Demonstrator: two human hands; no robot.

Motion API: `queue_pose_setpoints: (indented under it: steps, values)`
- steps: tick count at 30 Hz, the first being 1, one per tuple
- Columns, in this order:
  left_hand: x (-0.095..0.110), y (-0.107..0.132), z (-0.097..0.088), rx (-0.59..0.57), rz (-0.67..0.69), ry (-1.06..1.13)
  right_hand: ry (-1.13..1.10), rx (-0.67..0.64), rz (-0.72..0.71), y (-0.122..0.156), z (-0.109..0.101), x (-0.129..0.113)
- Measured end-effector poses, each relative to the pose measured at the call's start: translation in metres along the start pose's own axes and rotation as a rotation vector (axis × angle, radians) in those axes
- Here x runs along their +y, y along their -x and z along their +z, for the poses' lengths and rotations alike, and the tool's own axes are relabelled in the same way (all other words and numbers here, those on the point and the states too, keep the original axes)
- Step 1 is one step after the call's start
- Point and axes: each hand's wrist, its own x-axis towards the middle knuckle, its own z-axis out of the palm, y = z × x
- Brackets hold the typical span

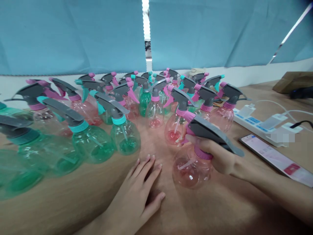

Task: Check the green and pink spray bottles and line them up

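Pink spray bottle (192, 171): in front of the person, right of the left hand, its nozzle turned to the upper left; whether its base touches the table (220, 212) cannot be told.
Right hand (217, 155): wrapped around the bottle's neck below the grey spray head, the fingertips showing by the pink trigger.
Right forearm (269, 189): slanting in from the lower right edge, the wrist close behind the collar.
Left hand (137, 189): palm down on the table, holding nothing, fingers loosely spread and pointing away from the person, thumb held apart toward the bottle.
Nearest green bottle (126, 138): upright, just beyond the left fingertips.
Phone (276, 156): lying beyond the right forearm.
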Motion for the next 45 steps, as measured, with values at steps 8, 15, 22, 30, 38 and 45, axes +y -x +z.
queue_pose_setpoints:
  steps: [8, 15, 22, 30, 38, 45]
  values:
    - [0.0018, -0.0002, -0.0027, -0.007, -0.003, -0.001, 0.001, -0.015, 0.016, -0.0001, -0.0004, 0.0012]
    - [0.0013, -0.0004, -0.0012, -0.016, -0.003, -0.001, -0.07, -0.002, 0.017, -0.0007, 0.0004, 0.0027]
    - [0.0013, 0.0012, -0.0007, -0.011, -0.007, -0.012, -0.058, 0.005, 0.025, 0.0017, 0.0022, 0.0043]
    - [0.002, -0.0005, -0.0027, -0.015, -0.016, 0.023, -0.015, 0.023, 0.017, 0.0045, 0.0018, 0.0057]
    - [0.0022, -0.0009, -0.0028, -0.007, -0.005, 0.008, -0.032, 0.006, 0.024, 0.0032, 0.0021, 0.0065]
    - [0.0011, 0.0004, -0.0021, -0.024, -0.005, -0.005, -0.023, 0.005, 0.018, 0.0041, 0.0007, 0.0052]
